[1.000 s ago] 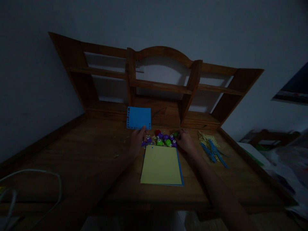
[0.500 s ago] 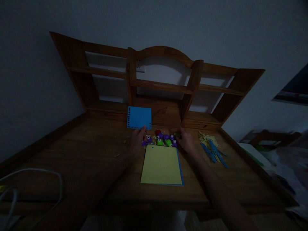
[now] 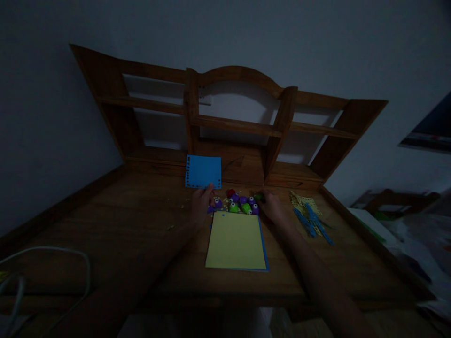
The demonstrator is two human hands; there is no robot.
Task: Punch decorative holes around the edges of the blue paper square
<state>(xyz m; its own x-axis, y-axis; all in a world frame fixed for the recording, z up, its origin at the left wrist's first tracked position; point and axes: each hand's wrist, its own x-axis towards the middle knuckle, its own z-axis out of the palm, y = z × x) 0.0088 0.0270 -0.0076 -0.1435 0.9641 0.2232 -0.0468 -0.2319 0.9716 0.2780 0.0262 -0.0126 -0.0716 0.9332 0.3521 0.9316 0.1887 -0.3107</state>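
My left hand (image 3: pixel 200 204) is curled beside a purple punch-like piece (image 3: pixel 217 203), left of the pile; its fingertips are dim, and what they hold, if anything, is hidden. My right hand (image 3: pixel 272 205) has its fingers closed on a dark green craft punch (image 3: pixel 259 197) at the pile's right end. Between the hands sit several small purple and green craft punches (image 3: pixel 246 208) with white round ends, and a red one (image 3: pixel 230 193) at the back. Just in front lies a yellow paper sheet (image 3: pixel 237 241) over a blue one.
A blue sheet with punched edges (image 3: pixel 203 171) leans at the back by the wooden shelf (image 3: pixel 236 122). Cut yellow and blue strips (image 3: pixel 312 218) lie on the right. Tiny paper bits are scattered around the punches. A white cable (image 3: pixel 86 263) loops at the left front.
My right hand's fingers have drawn down and in around the dark green punch, which shows more plainly. My left hand stays in nearly the same place.
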